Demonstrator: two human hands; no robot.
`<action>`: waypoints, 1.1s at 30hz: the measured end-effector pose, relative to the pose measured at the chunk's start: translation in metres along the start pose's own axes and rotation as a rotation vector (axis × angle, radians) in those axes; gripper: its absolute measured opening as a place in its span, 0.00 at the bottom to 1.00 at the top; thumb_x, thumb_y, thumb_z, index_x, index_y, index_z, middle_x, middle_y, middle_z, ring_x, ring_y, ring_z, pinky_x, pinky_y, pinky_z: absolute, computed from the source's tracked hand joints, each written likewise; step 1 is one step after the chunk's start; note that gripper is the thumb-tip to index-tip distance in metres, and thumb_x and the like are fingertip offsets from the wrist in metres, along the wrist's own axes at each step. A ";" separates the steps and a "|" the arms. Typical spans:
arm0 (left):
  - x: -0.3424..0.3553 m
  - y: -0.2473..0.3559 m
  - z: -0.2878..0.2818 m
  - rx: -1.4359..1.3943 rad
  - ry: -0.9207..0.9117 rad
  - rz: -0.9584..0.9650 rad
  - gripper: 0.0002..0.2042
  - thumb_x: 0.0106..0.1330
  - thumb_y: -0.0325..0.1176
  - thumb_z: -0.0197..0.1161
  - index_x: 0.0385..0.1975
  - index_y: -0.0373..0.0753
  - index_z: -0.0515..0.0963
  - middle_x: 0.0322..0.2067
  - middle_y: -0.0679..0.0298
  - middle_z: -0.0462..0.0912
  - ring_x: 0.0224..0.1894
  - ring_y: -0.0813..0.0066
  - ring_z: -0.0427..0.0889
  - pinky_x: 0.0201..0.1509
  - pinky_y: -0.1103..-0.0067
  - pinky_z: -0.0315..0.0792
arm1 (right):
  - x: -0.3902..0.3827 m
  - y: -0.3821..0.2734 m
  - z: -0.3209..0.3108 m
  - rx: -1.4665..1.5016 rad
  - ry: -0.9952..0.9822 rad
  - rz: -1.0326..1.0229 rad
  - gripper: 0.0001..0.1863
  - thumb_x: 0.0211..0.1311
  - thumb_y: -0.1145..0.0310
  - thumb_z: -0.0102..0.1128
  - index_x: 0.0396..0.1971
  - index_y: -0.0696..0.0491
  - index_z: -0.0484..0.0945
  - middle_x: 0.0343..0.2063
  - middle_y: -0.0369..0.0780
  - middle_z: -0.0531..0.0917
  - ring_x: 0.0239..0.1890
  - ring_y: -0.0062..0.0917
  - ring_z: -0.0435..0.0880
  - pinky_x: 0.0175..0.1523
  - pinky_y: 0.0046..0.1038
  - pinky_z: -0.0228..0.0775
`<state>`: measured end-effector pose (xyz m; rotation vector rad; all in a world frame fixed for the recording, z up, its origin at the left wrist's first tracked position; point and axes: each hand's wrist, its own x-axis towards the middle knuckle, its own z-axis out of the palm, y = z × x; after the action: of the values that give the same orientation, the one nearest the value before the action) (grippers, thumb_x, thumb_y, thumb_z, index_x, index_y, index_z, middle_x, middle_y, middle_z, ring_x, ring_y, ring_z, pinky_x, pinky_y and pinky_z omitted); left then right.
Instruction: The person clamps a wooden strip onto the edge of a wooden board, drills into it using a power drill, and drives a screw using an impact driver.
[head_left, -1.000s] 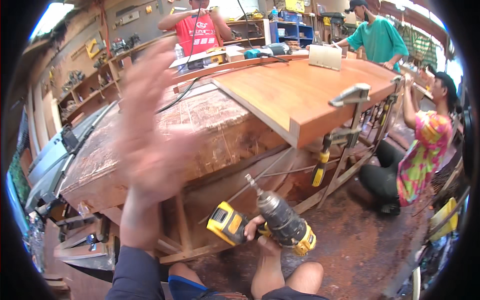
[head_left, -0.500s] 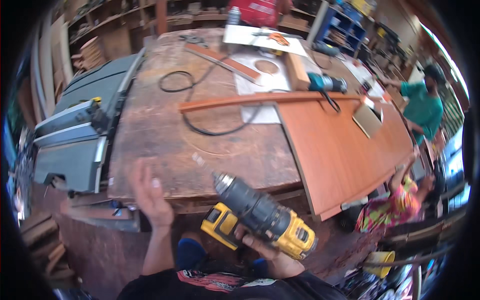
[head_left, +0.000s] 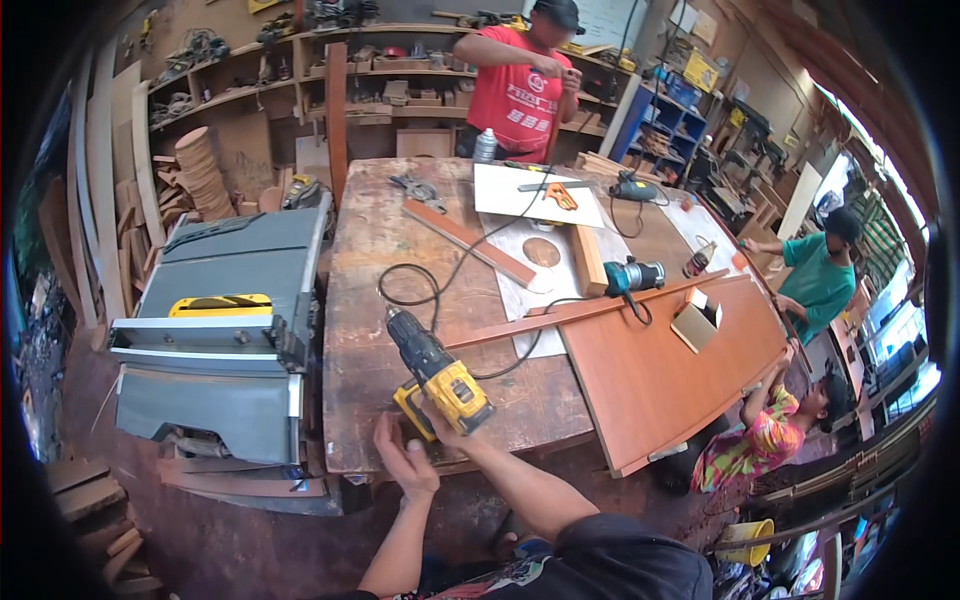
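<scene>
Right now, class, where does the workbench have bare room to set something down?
Bare workbench shows in front, between the drill and the reddish panel; the panel is bare on the near side of the beige piece. Around the white board and teal power tool it's crowded.

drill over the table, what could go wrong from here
The cord loops on the table close to the tip of the drill; if the drill ran there, it might snag. Only the right hand seems to hold the drill, with the left hand open close by, so a loose grip could perhaps let it drop.
</scene>
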<state>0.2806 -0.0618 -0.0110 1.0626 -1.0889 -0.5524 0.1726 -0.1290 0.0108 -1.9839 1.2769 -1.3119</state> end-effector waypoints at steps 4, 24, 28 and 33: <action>0.007 0.004 -0.009 0.216 -0.059 0.093 0.29 0.64 0.32 0.61 0.63 0.25 0.63 0.62 0.40 0.66 0.64 0.39 0.68 0.69 0.59 0.63 | 0.040 -0.050 0.004 0.073 0.025 0.138 0.10 0.64 0.67 0.66 0.42 0.54 0.81 0.32 0.38 0.85 0.34 0.24 0.85 0.39 0.29 0.78; -0.004 -0.048 0.007 0.723 -0.036 0.189 0.27 0.67 0.36 0.63 0.62 0.27 0.67 0.59 0.43 0.72 0.62 0.45 0.71 0.68 0.60 0.63 | 0.006 0.061 -0.431 -0.323 0.470 0.215 0.11 0.57 0.72 0.60 0.40 0.56 0.85 0.34 0.51 0.86 0.37 0.43 0.87 0.45 0.39 0.78; -0.016 -0.031 0.029 0.830 0.080 0.099 0.27 0.68 0.35 0.62 0.63 0.27 0.66 0.61 0.44 0.71 0.64 0.49 0.69 0.68 0.62 0.63 | 0.025 0.202 -0.583 -0.836 0.304 0.369 0.12 0.57 0.72 0.57 0.37 0.58 0.85 0.35 0.50 0.86 0.41 0.44 0.86 0.51 0.43 0.76; -0.090 0.036 0.116 0.902 0.059 0.160 0.23 0.68 0.31 0.61 0.60 0.28 0.68 0.56 0.46 0.73 0.61 0.49 0.70 0.66 0.65 0.64 | 0.039 0.210 -0.653 -1.265 -0.268 0.641 0.11 0.55 0.66 0.59 0.35 0.50 0.88 0.37 0.46 0.88 0.47 0.37 0.85 0.57 0.43 0.67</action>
<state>0.1350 -0.0223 -0.0091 1.7241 -1.3905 0.1419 -0.4946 -0.1830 0.1682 -1.9144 2.6193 0.2073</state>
